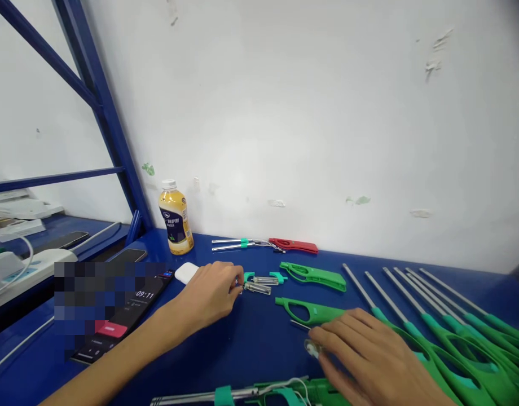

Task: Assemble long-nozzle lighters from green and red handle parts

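My left hand (212,290) has its fingertips pinched together beside small clear cylinders (258,287) with metal ends; what is between them is too small to name. Palm down over the blue table, my right hand (361,349) hides its grip, with a small clear and white part (312,348) at its fingertips. Just beyond it lies a green handle shell (304,310), and a second green shell (321,276) is farther back. At the near edge, an opened lighter (225,396) with metal tube, teal collar and wires is partly under my right hand.
Several long green lighters (458,338) with metal tubes fill the right side. A red handle (294,245) with metal tubes lies near the wall. A yellow drink bottle (175,219), a white case (187,273) and a phone (130,316) are at left, beside a blue frame (102,113).
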Demonstrator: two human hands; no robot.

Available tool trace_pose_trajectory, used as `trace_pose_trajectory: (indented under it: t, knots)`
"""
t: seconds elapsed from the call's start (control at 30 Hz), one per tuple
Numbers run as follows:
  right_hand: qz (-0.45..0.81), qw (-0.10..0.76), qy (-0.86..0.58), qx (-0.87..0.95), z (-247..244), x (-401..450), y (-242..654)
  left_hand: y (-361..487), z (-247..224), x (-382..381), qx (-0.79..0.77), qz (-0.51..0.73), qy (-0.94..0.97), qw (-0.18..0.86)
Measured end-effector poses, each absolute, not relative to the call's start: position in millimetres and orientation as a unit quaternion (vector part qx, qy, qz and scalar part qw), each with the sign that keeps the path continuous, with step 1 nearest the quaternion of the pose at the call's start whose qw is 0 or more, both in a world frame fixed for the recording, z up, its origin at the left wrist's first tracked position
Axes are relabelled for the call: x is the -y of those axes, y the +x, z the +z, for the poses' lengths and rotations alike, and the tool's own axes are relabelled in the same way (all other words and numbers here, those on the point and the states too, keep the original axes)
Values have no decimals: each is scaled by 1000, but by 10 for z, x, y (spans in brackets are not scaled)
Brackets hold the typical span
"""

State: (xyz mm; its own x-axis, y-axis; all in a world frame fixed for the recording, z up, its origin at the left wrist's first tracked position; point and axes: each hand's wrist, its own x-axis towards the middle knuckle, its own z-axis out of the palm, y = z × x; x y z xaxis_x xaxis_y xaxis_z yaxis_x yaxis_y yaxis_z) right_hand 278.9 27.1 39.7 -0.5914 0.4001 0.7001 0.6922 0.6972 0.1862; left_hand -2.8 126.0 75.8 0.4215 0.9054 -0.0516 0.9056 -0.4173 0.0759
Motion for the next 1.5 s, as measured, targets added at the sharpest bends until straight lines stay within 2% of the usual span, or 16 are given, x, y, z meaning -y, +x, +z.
trace_pose_trajectory:
  t: [0.37,0.6,0.97,1.17,1.5]
  knots:
    - [-180,364,-331,852,401,-224,2735,-73,547,-1320,-540,19,837,90]
    - [-141,348,-372,849,322,-220,2776,-96,500,-1330,-519,69,843,123]
    - [-114,329,-402,847,258,-179,2759,203,456,-856,-359,246,835,338]
    - [-100,318,-404,852,247,-142,2724,273,420,-739,-347,256,792,432]
    - [-80,340,-394,850,262,-129,2743,296,429,-721,-374,256,717,530]
